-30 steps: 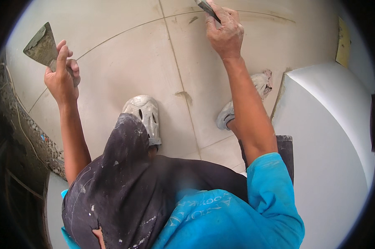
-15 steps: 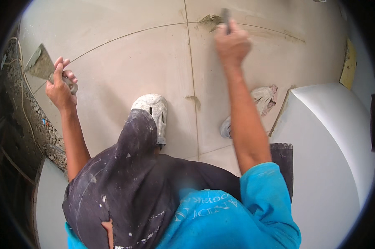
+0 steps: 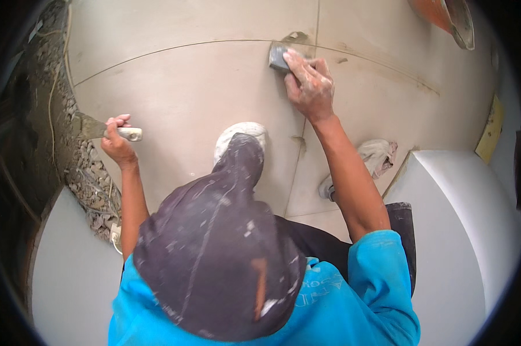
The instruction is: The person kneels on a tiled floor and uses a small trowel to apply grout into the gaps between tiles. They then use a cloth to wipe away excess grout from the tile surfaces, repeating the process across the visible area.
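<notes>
My left hand (image 3: 119, 144) is closed on the pale handle of a putty knife (image 3: 90, 127). Its blade, coated in grey-brown paste, points left over the rubble strip's edge. Far forward, my right hand (image 3: 312, 86) grips a small flat dark-grey block, perhaps a rubber float (image 3: 279, 56), against the beige tiled floor (image 3: 185, 81). That block sits at a tile joint, left of where two joints cross. Just beyond it lies a lump of wet grey paste (image 3: 295, 37). Whitish residue covers my right fingers.
An orange bucket (image 3: 433, 14) is tipped at the far right. A crumpled cloth (image 3: 377, 154) lies by my right forearm. Rubble (image 3: 93, 179) and a cable (image 3: 54, 109) run along the left. White low walls (image 3: 445, 230) stand at both sides; a yellow piece (image 3: 491, 128) is at right.
The view has shifted, bringing the orange bucket in. My right hand has turned the block flatter and moved left along the joint. In my left hand the putty knife has swung from upright to level.
</notes>
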Demonstrator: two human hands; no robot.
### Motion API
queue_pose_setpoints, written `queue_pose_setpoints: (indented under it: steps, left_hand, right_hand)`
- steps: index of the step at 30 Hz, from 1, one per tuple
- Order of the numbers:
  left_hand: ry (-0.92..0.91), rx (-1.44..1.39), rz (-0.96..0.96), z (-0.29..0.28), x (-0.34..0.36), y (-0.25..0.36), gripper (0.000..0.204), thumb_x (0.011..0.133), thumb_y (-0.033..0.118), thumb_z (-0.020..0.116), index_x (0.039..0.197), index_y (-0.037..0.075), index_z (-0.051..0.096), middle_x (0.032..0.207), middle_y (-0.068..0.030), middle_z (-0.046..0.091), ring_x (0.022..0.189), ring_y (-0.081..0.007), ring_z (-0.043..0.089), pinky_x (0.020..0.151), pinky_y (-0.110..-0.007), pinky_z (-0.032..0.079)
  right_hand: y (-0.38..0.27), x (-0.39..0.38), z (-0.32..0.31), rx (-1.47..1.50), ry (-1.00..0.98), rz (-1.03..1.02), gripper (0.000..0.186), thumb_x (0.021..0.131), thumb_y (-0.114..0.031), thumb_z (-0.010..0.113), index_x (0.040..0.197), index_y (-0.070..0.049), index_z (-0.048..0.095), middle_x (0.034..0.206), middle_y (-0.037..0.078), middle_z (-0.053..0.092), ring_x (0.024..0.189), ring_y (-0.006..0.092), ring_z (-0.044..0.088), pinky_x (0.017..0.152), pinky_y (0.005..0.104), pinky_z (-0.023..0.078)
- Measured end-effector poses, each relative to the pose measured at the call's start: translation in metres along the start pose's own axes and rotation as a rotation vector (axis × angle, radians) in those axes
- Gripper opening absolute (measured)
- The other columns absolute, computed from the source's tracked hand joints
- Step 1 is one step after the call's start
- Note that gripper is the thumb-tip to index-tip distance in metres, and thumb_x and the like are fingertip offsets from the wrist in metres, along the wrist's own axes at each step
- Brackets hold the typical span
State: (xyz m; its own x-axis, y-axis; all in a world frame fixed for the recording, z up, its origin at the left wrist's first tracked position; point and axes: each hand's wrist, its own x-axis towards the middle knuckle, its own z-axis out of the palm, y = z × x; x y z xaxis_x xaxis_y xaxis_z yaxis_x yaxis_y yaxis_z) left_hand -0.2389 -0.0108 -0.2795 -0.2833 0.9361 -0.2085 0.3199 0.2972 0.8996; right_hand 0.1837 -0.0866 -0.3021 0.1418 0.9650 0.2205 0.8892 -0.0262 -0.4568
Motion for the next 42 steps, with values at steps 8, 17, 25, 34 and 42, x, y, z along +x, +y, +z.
queue_pose_setpoints:
  steps: [8,17,25,34,42]
  left_hand:
    - [-0.095,-0.254,-0.05,0.013,-0.048,0.012,0.021,0.094,0.015,0.051,0.079,0.001,0.056,0.089,-0.0146,0.067,0.072,-0.0188,0.062,0.07,-0.032,0.052]
    - [-0.085,-0.231,-0.075,0.023,-0.083,0.027,0.021,0.093,0.015,0.054,0.085,-0.001,0.064,0.084,-0.0099,0.068,0.074,-0.0153,0.063,0.07,-0.029,0.05]
    - [-0.197,-0.258,-0.039,0.023,-0.055,0.023,0.023,0.092,0.016,0.052,0.092,-0.002,0.066,0.092,-0.0103,0.069,0.086,-0.0173,0.065,0.079,-0.031,0.051]
    - [0.027,0.091,-0.017,0.01,0.031,-0.001,0.038,0.098,0.019,0.052,0.127,-0.004,0.059,0.122,-0.0158,0.065,0.111,-0.0209,0.063,0.094,-0.032,0.049]
    - [0.139,-0.082,-0.032,-0.052,0.038,-0.023,0.034,0.098,0.023,0.046,0.103,-0.006,0.064,0.102,-0.0106,0.065,0.088,-0.0199,0.06,0.082,-0.032,0.049]
  right_hand:
    - [0.039,0.027,-0.057,-0.372,0.149,0.768,0.036,0.084,-0.032,0.065,0.111,-0.008,0.071,0.089,0.017,0.071,0.078,0.0313,0.069,0.071,0.0418,0.054]
    - [-0.119,0.07,0.026,0.133,-0.155,0.503,0.042,0.083,-0.031,0.066,0.112,-0.001,0.069,0.093,0.024,0.069,0.086,0.035,0.068,0.078,0.041,0.053]
    - [-0.04,0.068,-0.045,0.726,0.037,0.709,0.032,0.091,-0.01,0.065,0.118,0.006,0.059,0.107,0.008,0.067,0.093,0.013,0.063,0.084,0.0274,0.05]
    - [0.01,0.024,-0.049,0.032,-0.049,0.545,0.029,0.091,-0.014,0.065,0.116,-0.001,0.064,0.1,0.009,0.07,0.089,0.0139,0.066,0.081,0.0294,0.052]
    - [-0.054,0.038,0.013,-0.143,0.031,-0.124,0.04,0.073,-0.012,0.07,0.112,-0.015,0.07,0.11,0.006,0.071,0.087,0.0239,0.065,0.076,0.0359,0.055]
